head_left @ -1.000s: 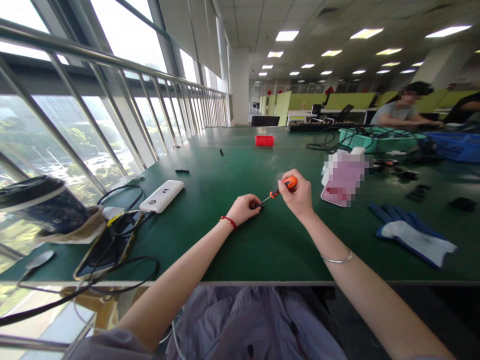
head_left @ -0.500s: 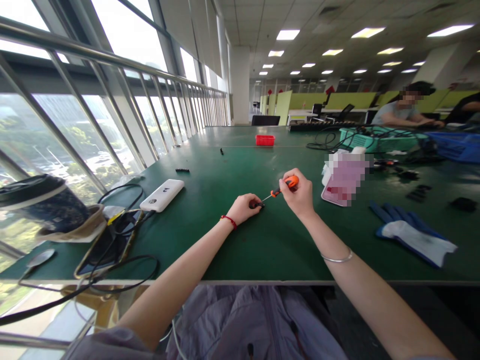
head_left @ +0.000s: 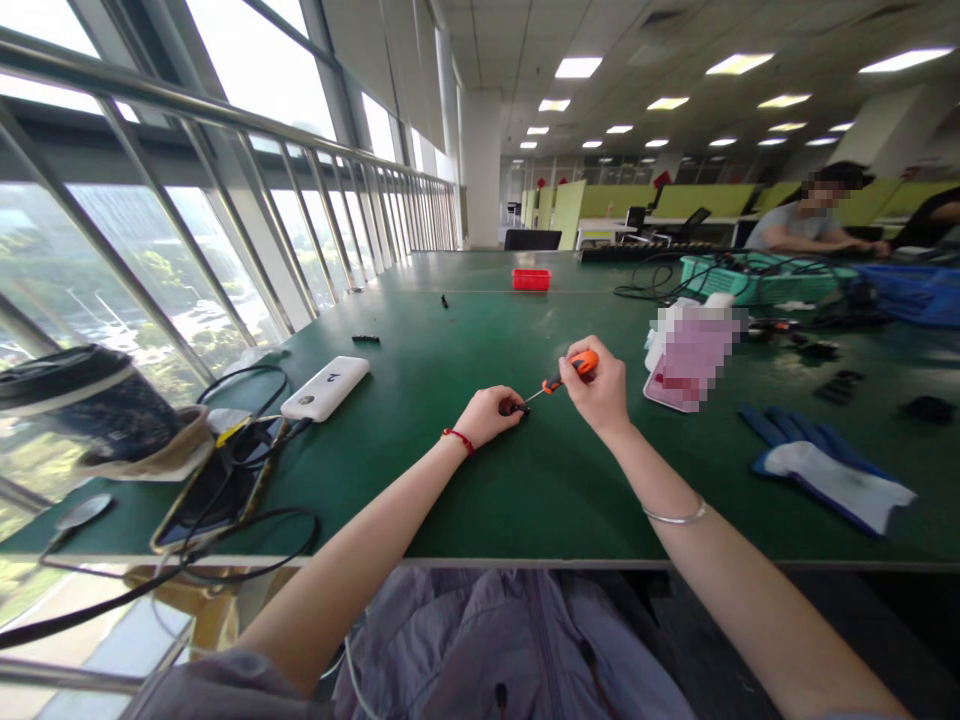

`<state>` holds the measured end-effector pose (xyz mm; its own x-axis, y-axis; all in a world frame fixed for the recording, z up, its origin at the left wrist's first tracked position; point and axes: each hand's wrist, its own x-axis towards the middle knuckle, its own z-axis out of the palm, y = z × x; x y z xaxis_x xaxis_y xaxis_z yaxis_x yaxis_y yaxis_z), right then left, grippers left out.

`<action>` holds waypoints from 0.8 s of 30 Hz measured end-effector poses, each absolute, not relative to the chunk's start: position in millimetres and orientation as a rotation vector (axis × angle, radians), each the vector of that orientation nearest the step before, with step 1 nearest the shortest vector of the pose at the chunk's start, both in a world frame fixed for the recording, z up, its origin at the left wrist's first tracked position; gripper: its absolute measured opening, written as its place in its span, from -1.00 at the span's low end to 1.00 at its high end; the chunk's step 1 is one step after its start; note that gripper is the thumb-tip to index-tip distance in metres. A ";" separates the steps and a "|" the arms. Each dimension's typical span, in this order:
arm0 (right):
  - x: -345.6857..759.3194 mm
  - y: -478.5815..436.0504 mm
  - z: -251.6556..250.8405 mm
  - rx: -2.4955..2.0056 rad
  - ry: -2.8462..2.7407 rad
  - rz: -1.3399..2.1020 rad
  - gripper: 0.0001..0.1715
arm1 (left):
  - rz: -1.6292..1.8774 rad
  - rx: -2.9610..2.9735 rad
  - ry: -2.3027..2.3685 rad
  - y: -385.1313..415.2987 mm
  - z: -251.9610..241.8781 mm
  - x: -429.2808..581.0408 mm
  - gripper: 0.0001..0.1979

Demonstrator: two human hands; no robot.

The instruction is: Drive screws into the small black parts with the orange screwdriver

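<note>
My left hand (head_left: 489,414) rests on the green table (head_left: 540,480) with its fingers pinched round a small black part (head_left: 517,408). My right hand (head_left: 600,388) is closed on the orange-handled screwdriver (head_left: 571,367). The screwdriver slants down to the left and its tip meets the black part. A red cord circles my left wrist and a silver bangle my right forearm.
A white power bank (head_left: 326,388), a phone (head_left: 214,490) and black cables (head_left: 247,530) lie at the left. Blue and white gloves (head_left: 825,466) lie at the right, a red tray (head_left: 531,279) at the back. Other people sit at the far right.
</note>
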<state>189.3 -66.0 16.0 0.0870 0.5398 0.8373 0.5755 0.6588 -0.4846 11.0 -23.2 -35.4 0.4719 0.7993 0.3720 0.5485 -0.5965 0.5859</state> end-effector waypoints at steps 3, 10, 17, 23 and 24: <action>189.1 -66.3 16.1 -0.942 -1.561 -0.038 -0.85 | 0.893 2.330 1.139 -24.4 -34.3 11.2 -0.85; 188.6 -67.1 18.1 -0.932 -1.586 0.005 -0.83 | 0.905 2.323 1.128 -25.0 -34.0 11.6 -0.85; 187.7 -71.8 23.4 -0.975 -1.598 -0.022 -0.77 | 0.896 2.329 1.155 -25.0 -33.9 11.5 -0.85; 193.0 -72.6 21.4 -0.920 -1.653 0.051 -0.88 | 0.885 2.375 1.164 -26.2 -33.1 11.0 -0.84; 193.7 -72.2 20.6 -0.896 -1.665 0.078 -0.84 | 0.885 2.386 1.159 -26.5 -33.1 11.0 -0.84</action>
<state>193.7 -72.2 20.6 -0.0207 0.5876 0.8089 0.5092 0.7025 -0.4972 11.0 -26.5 -33.1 0.4721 0.7935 0.3841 0.5791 -0.6076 0.5435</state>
